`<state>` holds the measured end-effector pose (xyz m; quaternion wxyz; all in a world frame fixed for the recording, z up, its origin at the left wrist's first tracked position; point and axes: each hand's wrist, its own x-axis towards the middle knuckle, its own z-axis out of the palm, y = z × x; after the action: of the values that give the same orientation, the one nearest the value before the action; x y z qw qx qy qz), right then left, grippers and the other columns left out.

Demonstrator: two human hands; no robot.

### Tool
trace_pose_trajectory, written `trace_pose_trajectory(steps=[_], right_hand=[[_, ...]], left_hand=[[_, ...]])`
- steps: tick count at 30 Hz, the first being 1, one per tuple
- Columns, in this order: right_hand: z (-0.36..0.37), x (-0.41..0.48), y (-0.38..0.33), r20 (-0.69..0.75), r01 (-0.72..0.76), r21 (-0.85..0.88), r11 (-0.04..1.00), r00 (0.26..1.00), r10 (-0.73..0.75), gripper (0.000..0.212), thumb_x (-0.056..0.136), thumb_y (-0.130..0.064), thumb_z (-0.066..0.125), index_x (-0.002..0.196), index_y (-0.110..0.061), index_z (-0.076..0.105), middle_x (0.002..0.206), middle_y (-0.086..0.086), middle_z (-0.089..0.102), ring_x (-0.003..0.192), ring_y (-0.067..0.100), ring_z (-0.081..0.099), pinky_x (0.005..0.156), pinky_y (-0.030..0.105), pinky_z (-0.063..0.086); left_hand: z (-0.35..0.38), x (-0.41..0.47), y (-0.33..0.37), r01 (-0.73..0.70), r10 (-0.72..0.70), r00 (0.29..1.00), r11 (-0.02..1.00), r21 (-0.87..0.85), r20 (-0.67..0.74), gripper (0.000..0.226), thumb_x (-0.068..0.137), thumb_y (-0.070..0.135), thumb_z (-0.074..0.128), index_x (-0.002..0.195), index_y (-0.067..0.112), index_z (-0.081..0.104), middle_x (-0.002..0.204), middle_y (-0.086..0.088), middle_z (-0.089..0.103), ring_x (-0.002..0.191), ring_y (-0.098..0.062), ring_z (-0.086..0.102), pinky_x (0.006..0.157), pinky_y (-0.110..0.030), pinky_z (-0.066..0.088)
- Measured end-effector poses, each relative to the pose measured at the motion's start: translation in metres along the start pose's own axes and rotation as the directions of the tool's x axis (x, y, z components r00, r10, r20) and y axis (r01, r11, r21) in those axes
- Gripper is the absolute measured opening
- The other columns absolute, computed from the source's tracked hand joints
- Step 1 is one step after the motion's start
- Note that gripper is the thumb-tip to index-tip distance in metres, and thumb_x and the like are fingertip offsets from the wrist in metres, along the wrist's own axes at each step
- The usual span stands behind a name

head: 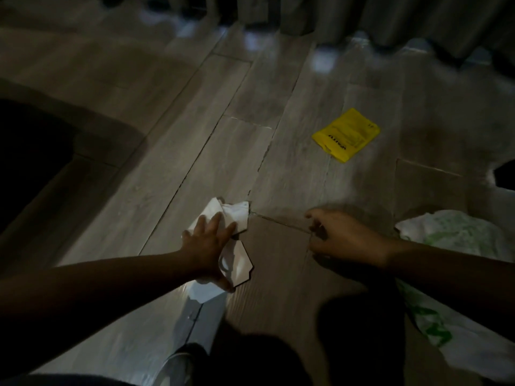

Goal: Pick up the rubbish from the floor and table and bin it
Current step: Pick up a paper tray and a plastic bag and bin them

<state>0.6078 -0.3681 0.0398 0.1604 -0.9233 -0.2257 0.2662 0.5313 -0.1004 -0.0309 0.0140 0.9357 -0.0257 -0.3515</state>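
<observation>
Head view: the left hand (207, 246) lies on crumpled white paper (237, 215), fingers spread and straight, pressing it to the floor (167, 162), with the thumb against the paper's lower edge. It is not yet lifted. The right hand (342, 235) hangs just above the boards nearby, fingers loosely curled and apparently holding nothing.

Judging by this, the task is at an early or middle stage. The paper is being gathered, and a yellow packet (347, 135) lies flat on the floor farther ahead, well apart from both hands. No bin or table is visible. A white and green plastic bag (457, 232) lies under the right forearm and may serve for collecting, though I cannot tell.

Around this, curtains (390, 18) hang along the far edge and a dark shape (28, 162) sits at the left. Nothing blocks the packet, but the dim light could hide smaller scraps.
</observation>
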Motion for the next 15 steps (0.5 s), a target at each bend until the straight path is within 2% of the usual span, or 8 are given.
trace_pose_trajectory(steps=[2, 5, 7, 9, 11, 15], right_hand=[[-0.003, 0.001, 0.000, -0.024, -0.031, 0.018, 0.999, 0.999, 0.031, 0.059, 0.079, -0.023, 0.068, 0.133, -0.013, 0.047, 0.120, 0.010, 0.062, 0.109, 0.023, 0.059, 0.091, 0.032, 0.048], [0.000, 0.005, 0.002, -0.020, -0.037, 0.035, 0.999, 0.999, 0.037, 0.061, 0.079, -0.023, 0.068, 0.135, -0.014, 0.046, 0.121, 0.009, 0.061, 0.110, 0.022, 0.059, 0.092, 0.032, 0.048], [0.002, 0.010, 0.005, -0.019, -0.034, 0.042, 0.999, 0.999, 0.035, 0.061, 0.078, -0.021, 0.069, 0.135, -0.014, 0.047, 0.121, 0.009, 0.061, 0.109, 0.021, 0.059, 0.092, 0.032, 0.049], [0.000, 0.014, 0.011, -0.043, -0.033, 0.073, 0.997, 0.998, 0.037, 0.052, 0.078, -0.016, 0.070, 0.128, -0.012, 0.054, 0.112, 0.008, 0.064, 0.102, 0.022, 0.062, 0.088, 0.033, 0.050], [-0.002, 0.015, 0.016, -0.076, -0.048, 0.118, 0.992, 0.995, 0.057, 0.045, 0.079, -0.014, 0.068, 0.122, -0.012, 0.057, 0.104, 0.004, 0.064, 0.099, 0.022, 0.063, 0.084, 0.033, 0.051], [-0.005, 0.023, 0.027, -0.107, -0.075, 0.089, 0.993, 0.991, 0.085, 0.053, 0.079, -0.016, 0.067, 0.129, -0.011, 0.052, 0.116, 0.009, 0.063, 0.103, 0.023, 0.061, 0.087, 0.034, 0.051]], left_hand=[[0.006, -0.003, 0.000, 0.020, -0.020, 1.000, 0.999, -0.028, 0.000, 0.134, 0.053, 0.071, 0.074, 0.146, 0.037, -0.016, 0.156, -0.008, -0.022, 0.142, -0.044, -0.013, 0.111, -0.067, 0.014], [0.012, -0.001, -0.002, 0.025, -0.026, 0.999, 1.000, -0.010, -0.044, 0.130, 0.056, 0.069, 0.074, 0.147, 0.037, -0.013, 0.156, -0.006, -0.019, 0.142, -0.043, -0.009, 0.111, -0.065, 0.018], [0.012, 0.002, -0.004, 0.015, -0.021, 0.992, 0.999, -0.050, -0.128, 0.124, 0.053, 0.068, 0.075, 0.146, 0.038, -0.001, 0.155, -0.003, -0.006, 0.141, -0.039, 0.003, 0.109, -0.061, 0.026], [0.006, 0.005, -0.006, 0.001, -0.033, 0.975, 0.990, -0.143, -0.218, 0.112, 0.051, 0.063, 0.079, 0.141, 0.040, 0.016, 0.150, -0.002, 0.011, 0.135, -0.032, 0.018, 0.105, -0.052, 0.036], [0.002, 0.007, -0.008, 0.002, -0.065, 0.967, 0.969, -0.249, -0.244, 0.104, 0.052, 0.054, 0.083, 0.137, 0.037, 0.026, 0.145, -0.001, 0.017, 0.130, -0.028, 0.023, 0.102, -0.044, 0.041], [0.001, 0.012, -0.011, 0.032, -0.112, 0.968, 0.944, -0.329, -0.227, 0.099, 0.053, 0.047, 0.086, 0.135, 0.032, 0.031, 0.138, -0.003, 0.025, 0.124, -0.025, 0.034, 0.095, -0.036, 0.046]])
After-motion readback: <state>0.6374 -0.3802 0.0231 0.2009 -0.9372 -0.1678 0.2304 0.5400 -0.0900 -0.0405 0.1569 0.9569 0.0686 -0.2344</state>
